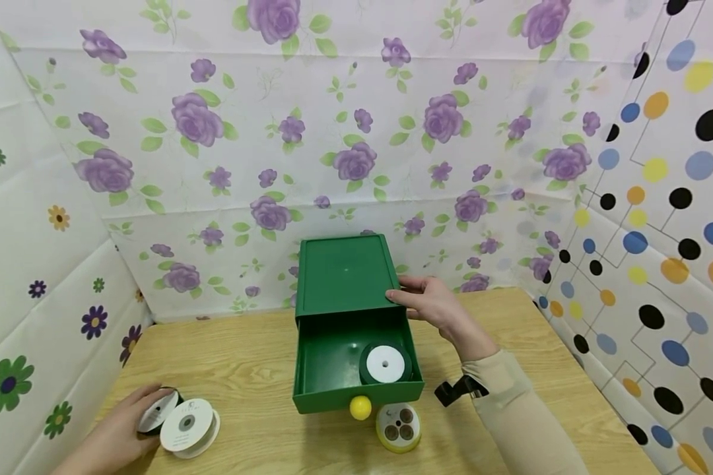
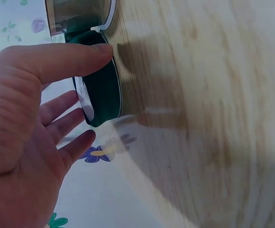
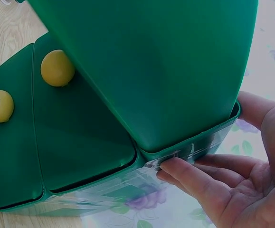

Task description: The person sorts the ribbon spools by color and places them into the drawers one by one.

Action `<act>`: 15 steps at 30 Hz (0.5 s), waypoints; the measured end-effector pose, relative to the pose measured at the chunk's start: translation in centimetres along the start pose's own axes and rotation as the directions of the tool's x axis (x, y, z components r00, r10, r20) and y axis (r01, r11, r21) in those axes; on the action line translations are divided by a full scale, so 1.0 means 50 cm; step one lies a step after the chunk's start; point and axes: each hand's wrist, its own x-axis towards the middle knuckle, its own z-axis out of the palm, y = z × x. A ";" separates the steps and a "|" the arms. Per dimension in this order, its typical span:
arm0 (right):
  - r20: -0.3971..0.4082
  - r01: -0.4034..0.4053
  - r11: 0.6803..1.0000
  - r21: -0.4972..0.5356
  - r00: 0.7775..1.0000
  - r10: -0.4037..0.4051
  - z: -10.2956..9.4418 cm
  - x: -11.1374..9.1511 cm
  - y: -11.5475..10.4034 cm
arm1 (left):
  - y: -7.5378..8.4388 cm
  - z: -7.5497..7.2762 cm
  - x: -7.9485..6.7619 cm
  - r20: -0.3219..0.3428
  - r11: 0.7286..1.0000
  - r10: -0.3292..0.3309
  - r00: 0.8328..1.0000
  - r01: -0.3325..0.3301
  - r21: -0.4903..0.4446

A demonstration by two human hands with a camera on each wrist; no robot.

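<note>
At the lower left of the head view, my left hand [image 1: 115, 437] pinches a spool of dark green ribbon [image 2: 104, 92], thumb across the ribbon and fingers at its white side. A white spool [image 1: 185, 423] stands right beside it. A green drawer cabinet [image 1: 346, 272] with its top drawer [image 1: 328, 401] pulled out is in the middle. My right hand [image 1: 430, 305] holds the cabinet's right side, thumb over the top edge and fingers along the side wall. Inside the drawer, at its front right, lies another dark green ribbon spool [image 1: 386, 364] with a white face.
A spool with a yellow rim [image 1: 405, 417] lies on the wooden table [image 1: 243, 356] below the drawer's yellow knob [image 1: 360, 408]. Two lower drawers with yellow knobs [image 3: 57, 68] are closed in the right wrist view. Flowered sheeting [image 1: 356, 161] hangs behind the table.
</note>
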 end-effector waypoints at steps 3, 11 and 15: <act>-0.001 -0.003 1.000 0.005 1.000 0.003 0.000 -0.001 0.001 | -0.004 0.002 0.009 0.008 1.000 -0.003 1.000 0.003 -0.007; -0.002 0.009 1.000 0.007 1.000 -0.009 0.003 0.000 0.003 | -0.005 0.007 0.029 0.031 0.999 -0.027 0.999 0.027 -0.016; -0.010 0.017 1.000 0.008 1.000 -0.017 0.003 0.001 0.003 | -0.005 0.001 0.038 0.047 0.999 -0.036 0.998 0.037 -0.006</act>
